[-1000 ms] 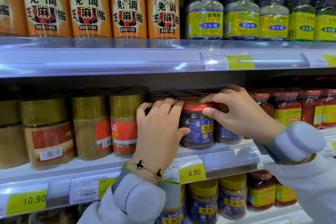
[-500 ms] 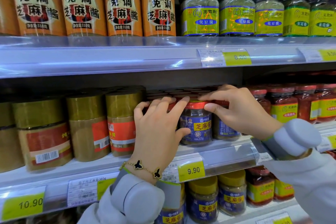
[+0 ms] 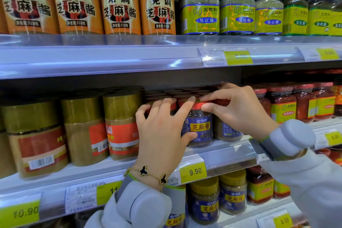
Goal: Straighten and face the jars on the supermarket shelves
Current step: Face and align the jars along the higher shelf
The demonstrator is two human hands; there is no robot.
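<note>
Nearest to me, two pale grey sleeves rise from the bottom edge, the left wrist wearing a gold bracelet [image 3: 152,174] with black butterfly charms. Just above it, my left hand [image 3: 162,131] wraps the blue-labelled jar [image 3: 199,126] from its left side, thumb curled under the label's lower edge and forefinger stretched up to the red lid [image 3: 197,105]. From the other side my right hand [image 3: 238,111] pinches that same lid, thumb at its front rim and fingers over the top. So both hands hold one jar, which stands upright at the front lip of the middle shelf [image 3: 222,153], yellow label panel facing me. A yellow price tag [image 3: 192,172] reading 9.90 sits directly below the grip. Left of the held jar stand gold-lidded jars [image 3: 121,126]; right of it, partly hidden behind my right hand, are red-lidded chilli jars [image 3: 281,105]. Behind the grip, more red lids recede into shadow. Above it, orange-labelled bottles [image 3: 120,3] and yellow-labelled glass jars [image 3: 200,11] line the upper shelf.
</note>
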